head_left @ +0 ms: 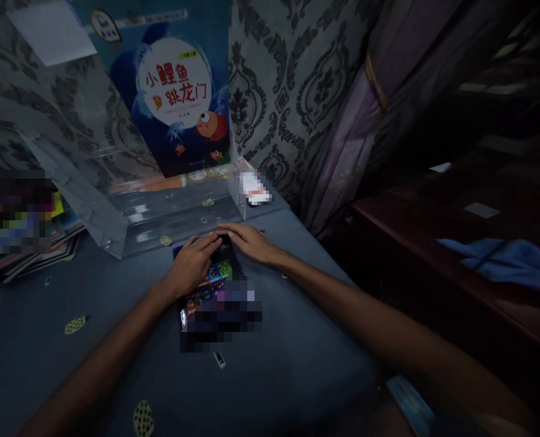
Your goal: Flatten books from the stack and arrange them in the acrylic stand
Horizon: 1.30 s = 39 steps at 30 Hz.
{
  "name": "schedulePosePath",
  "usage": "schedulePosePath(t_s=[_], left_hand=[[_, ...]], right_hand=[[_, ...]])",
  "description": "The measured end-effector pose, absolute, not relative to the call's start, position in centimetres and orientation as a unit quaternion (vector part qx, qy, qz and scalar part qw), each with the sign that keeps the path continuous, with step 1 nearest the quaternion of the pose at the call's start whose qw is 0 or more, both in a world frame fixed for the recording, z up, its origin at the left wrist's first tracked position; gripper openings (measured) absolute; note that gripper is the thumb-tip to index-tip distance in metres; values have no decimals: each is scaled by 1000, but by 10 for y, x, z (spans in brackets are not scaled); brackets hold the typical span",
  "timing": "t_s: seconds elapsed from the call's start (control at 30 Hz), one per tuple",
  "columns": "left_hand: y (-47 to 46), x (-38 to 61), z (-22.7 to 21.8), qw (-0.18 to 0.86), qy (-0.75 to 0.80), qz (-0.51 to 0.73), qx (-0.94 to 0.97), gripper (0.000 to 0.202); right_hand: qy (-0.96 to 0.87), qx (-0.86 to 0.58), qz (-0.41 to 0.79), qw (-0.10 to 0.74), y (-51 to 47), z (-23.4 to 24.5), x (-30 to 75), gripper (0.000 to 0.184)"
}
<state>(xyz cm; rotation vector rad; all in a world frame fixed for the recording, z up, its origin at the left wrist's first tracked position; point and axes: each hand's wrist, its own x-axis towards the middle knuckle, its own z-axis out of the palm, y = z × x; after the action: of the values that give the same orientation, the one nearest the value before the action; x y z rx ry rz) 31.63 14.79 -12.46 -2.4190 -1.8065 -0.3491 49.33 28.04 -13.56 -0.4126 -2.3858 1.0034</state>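
A dark, flat, book-like item [214, 273] with rows of small colour pictures lies on the blue-grey tablecloth. Its near part is blurred out. My left hand [192, 265] rests flat over its left side, fingers stretched toward the far edge. At the far right corner, my right hand [248, 241] lies with fingers extended, their tips meeting those of the left. Neither hand is wrapped round anything. Beyond them stands a clear plastic rack [179, 227], and a blue picture book [179, 79] with a fish on its cover leans upright in it.
Stacked books and papers [65, 243] sit at the left. A white item [257, 188], partly blurred, lies beside the rack. The tablecloth [315, 340] drops off at the right, where a dark red surface [415, 243] carries a blue cloth [511, 267]. A patterned curtain [292, 67] hangs behind.
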Motion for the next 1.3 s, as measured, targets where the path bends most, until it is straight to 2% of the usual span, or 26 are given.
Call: schedulePosePath(t_s=[0.2,0.8,1.3], left_hand=[[143,322,-125,40,-567,-135,-812,53],[78,374,-112,-87,-445,-152,-878,50],[71,382,-106,-44,-439,-144,-886,37]], right_hand=[[-894,-169,331,250,279,-138,490,40],[-898,-151,329,251,276,-137,491,34],[-946,-152,208,196,257,-138,498,40]])
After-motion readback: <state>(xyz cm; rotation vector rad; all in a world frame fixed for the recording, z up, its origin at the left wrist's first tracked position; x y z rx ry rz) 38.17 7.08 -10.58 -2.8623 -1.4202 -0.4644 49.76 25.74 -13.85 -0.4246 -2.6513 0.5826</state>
